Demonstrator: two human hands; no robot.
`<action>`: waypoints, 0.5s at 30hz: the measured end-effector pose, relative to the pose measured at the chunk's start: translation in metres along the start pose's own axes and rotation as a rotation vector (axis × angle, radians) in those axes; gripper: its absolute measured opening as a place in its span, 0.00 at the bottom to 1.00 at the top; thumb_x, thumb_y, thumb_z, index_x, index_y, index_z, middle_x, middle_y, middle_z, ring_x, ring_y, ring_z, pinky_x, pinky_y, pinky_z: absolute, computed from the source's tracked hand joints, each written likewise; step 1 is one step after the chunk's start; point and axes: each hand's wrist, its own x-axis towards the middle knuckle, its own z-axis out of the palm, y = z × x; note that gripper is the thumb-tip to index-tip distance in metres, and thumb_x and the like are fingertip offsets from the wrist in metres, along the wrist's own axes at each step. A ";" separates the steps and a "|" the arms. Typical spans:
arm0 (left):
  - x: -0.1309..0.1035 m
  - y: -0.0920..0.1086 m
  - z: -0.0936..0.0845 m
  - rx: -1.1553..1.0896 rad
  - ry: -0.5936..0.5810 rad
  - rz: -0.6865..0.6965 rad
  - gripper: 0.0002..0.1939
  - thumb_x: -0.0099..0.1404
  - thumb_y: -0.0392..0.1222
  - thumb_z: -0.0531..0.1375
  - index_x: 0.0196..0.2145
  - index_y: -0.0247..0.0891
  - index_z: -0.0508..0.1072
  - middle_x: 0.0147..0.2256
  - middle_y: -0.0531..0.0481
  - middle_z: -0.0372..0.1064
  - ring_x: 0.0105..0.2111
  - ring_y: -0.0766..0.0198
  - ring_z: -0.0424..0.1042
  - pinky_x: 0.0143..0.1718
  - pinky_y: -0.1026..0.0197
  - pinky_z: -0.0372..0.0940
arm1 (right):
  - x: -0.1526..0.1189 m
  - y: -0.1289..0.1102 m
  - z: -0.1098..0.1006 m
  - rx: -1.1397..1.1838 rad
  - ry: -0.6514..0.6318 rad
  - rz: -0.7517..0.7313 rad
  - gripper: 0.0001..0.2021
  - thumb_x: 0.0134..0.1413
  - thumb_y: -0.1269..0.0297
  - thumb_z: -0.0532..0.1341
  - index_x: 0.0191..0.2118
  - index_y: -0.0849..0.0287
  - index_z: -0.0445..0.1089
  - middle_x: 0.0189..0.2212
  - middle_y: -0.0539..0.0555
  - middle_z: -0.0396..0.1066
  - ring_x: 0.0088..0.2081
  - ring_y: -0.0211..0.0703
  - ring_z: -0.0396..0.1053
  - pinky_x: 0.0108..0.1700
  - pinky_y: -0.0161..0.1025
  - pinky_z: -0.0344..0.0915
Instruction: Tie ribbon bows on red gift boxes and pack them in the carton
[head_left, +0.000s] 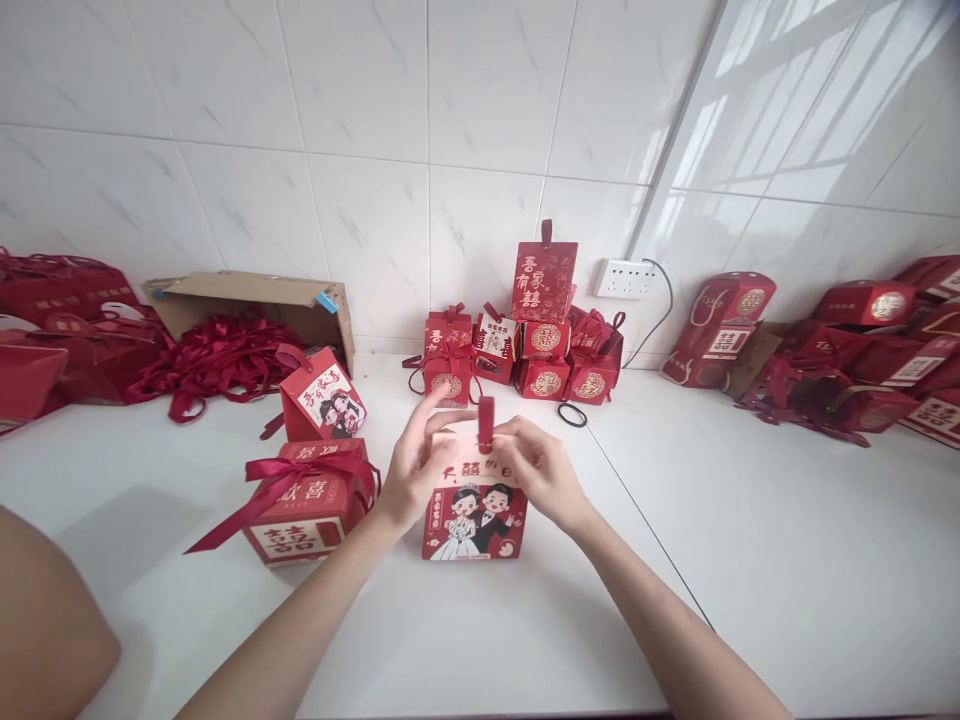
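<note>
A red and white box [474, 520] with a cartoon couple on its front stands upright on the white table. A short dark red ribbon loop [486, 424] rises from its top. My left hand [421, 462] grips the upper left part of the box, thumb in front and index finger raised. At the upper right, beside the loop, my right hand [541, 466] pinches the top edge. To the left sits a red gift box [304, 505] tied with a ribbon bow, with a smaller couple-printed box [324, 398] behind it.
A cardboard box [255, 288] spills dark red ribbons [225, 360] at the back left. Several small red boxes [545, 340] are stacked by the wall near a power strip [625, 279]. Red packages [870, 370] lie at the right. A black ring [572, 414] lies behind my right hand.
</note>
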 end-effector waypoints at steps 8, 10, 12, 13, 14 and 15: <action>-0.008 -0.021 0.007 0.183 -0.088 0.006 0.49 0.50 0.46 0.67 0.62 0.42 0.44 0.58 0.38 0.57 0.58 0.49 0.58 0.56 0.50 0.57 | 0.021 0.035 -0.033 0.721 0.474 0.132 0.17 0.43 0.54 0.66 0.25 0.56 0.57 0.21 0.44 0.64 0.24 0.36 0.63 0.30 0.34 0.63; -0.012 -0.019 0.013 0.252 -0.034 0.100 0.49 0.47 0.44 0.68 0.61 0.41 0.46 0.57 0.39 0.57 0.57 0.49 0.59 0.56 0.51 0.58 | 0.021 0.035 -0.031 0.795 0.453 0.171 0.15 0.41 0.55 0.66 0.28 0.55 0.60 0.26 0.46 0.69 0.28 0.38 0.67 0.34 0.36 0.65; -0.014 -0.017 0.017 0.243 0.042 0.141 0.47 0.46 0.44 0.68 0.59 0.41 0.49 0.55 0.39 0.59 0.54 0.51 0.62 0.54 0.53 0.60 | 0.020 0.034 -0.027 0.830 0.396 0.227 0.14 0.43 0.54 0.65 0.32 0.55 0.63 0.29 0.48 0.71 0.31 0.39 0.69 0.36 0.37 0.67; -0.013 -0.016 0.019 0.199 0.074 0.126 0.46 0.46 0.45 0.68 0.58 0.41 0.50 0.54 0.39 0.61 0.52 0.52 0.65 0.52 0.53 0.62 | 0.019 0.034 -0.025 0.834 0.353 0.270 0.14 0.45 0.54 0.65 0.34 0.55 0.64 0.31 0.48 0.72 0.32 0.40 0.70 0.35 0.37 0.67; -0.012 -0.016 0.020 0.134 0.110 0.085 0.44 0.46 0.46 0.68 0.56 0.41 0.51 0.52 0.40 0.62 0.50 0.53 0.67 0.49 0.54 0.64 | 0.017 0.034 -0.023 0.832 0.298 0.324 0.14 0.45 0.55 0.65 0.36 0.55 0.64 0.32 0.49 0.73 0.32 0.40 0.71 0.34 0.37 0.68; -0.010 -0.017 0.020 0.062 0.150 0.028 0.41 0.47 0.48 0.68 0.54 0.42 0.52 0.51 0.40 0.62 0.48 0.54 0.68 0.46 0.55 0.66 | 0.016 0.035 -0.021 0.826 0.232 0.386 0.14 0.45 0.58 0.65 0.38 0.54 0.65 0.34 0.49 0.73 0.32 0.40 0.71 0.33 0.37 0.68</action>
